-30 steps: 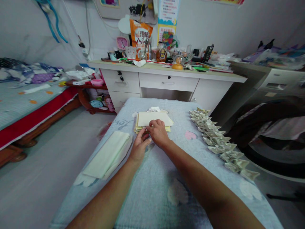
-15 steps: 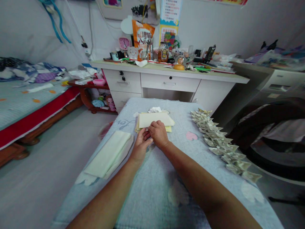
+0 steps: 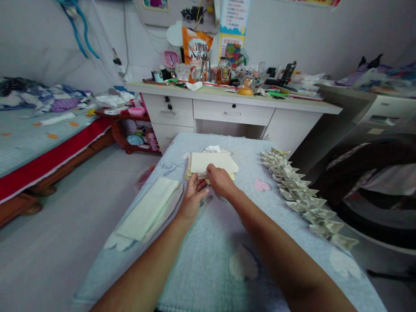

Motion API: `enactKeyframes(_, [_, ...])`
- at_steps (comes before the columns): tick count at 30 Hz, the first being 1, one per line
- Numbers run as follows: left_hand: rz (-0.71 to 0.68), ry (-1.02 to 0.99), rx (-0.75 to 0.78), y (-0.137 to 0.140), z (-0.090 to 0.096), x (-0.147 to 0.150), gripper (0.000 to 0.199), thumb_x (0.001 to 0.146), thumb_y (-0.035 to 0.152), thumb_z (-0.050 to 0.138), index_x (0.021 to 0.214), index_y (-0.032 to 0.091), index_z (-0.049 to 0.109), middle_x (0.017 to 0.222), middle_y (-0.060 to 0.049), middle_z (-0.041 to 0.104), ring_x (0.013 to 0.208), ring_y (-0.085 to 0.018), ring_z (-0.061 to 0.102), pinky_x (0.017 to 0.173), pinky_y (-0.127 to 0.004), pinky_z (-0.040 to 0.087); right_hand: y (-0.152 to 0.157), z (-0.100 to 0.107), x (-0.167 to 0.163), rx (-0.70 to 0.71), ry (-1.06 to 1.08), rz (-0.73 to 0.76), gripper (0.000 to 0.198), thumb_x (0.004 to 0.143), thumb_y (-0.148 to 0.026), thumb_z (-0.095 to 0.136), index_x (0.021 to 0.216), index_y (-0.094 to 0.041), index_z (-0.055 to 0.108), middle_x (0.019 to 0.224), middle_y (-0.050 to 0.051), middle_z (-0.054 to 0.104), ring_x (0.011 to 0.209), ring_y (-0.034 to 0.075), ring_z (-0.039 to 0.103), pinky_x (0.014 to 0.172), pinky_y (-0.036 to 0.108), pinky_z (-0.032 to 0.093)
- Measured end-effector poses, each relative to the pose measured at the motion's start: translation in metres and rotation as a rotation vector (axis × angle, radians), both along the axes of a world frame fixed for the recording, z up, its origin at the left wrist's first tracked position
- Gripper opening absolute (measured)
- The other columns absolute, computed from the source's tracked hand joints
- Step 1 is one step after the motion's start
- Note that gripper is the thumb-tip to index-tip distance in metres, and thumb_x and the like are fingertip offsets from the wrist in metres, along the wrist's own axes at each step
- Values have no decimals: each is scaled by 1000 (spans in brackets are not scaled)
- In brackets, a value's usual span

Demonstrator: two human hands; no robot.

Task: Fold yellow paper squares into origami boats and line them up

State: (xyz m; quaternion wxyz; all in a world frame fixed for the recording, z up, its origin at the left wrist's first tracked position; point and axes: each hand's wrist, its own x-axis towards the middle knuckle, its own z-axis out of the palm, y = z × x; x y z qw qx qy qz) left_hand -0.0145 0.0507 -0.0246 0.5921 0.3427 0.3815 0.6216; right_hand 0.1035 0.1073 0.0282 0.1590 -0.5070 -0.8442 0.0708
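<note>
At the far left is a bed (image 3: 35, 141) with a red band along its side, and next to it a low reddish-brown shelf (image 3: 121, 136) with a pink bowl (image 3: 137, 111) on top. On the left part of the table, which is covered by a pale blue cloth (image 3: 208, 260), a folded bundle of pale green paper (image 3: 146, 212) lies slanted, just to the left of the left hand (image 3: 191, 198) and apart from it. That hand is partly open, palm turned inward and up, fingers loosely curved and thumb spread away from them; its fingertips are at the near left edge of a stack of cream and yellow paper (image 3: 214, 162). The stack lies flat directly beyond both hands, with crumpled white paper (image 3: 212, 149) just behind it. The right hand (image 3: 221, 181) comes in over the stack's near edge, fingers bent down toward the paper, close beside the left fingertips; a thin pale edge shows between the two hands, but whether the right fingers pinch it I cannot tell. Beyond the table is a cluttered white desk (image 3: 234, 113). Further right, well apart from the right hand, folded paper boats (image 3: 298, 193) run in a slanting row along the table's right side, and past them is a grey washing machine (image 3: 390, 108)
</note>
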Motion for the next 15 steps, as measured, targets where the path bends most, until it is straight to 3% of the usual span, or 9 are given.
enactKeyframes(4, [27, -22, 11, -1, 0, 1, 75, 62, 9, 67, 123, 39, 34, 111, 3, 58, 111, -14, 54, 90, -30, 43, 0, 5, 8, -59, 113, -7, 20, 98, -25, 32, 109, -19, 47, 80, 4, 65, 68, 18, 56, 62, 25, 31])
enactKeyframes(9, [-9, 52, 5, -1, -4, 0, 56, 66, 11, 66, 115, 32, 48, 120, -2, 55, 114, -16, 52, 90, -30, 44, -5, 13, 14, -88, 275, 47, 17, 97, -26, 33, 102, -20, 48, 77, 1, 60, 70, 17, 54, 65, 25, 35])
enactKeyframes(15, [-63, 96, 65, 2, -8, -2, 54, 69, 12, 65, 119, 31, 53, 125, -2, 54, 118, -18, 49, 94, -30, 42, -31, 30, 19, -100, 525, 210, 17, 95, -24, 39, 101, -20, 54, 92, 3, 63, 86, 17, 57, 79, 27, 41])
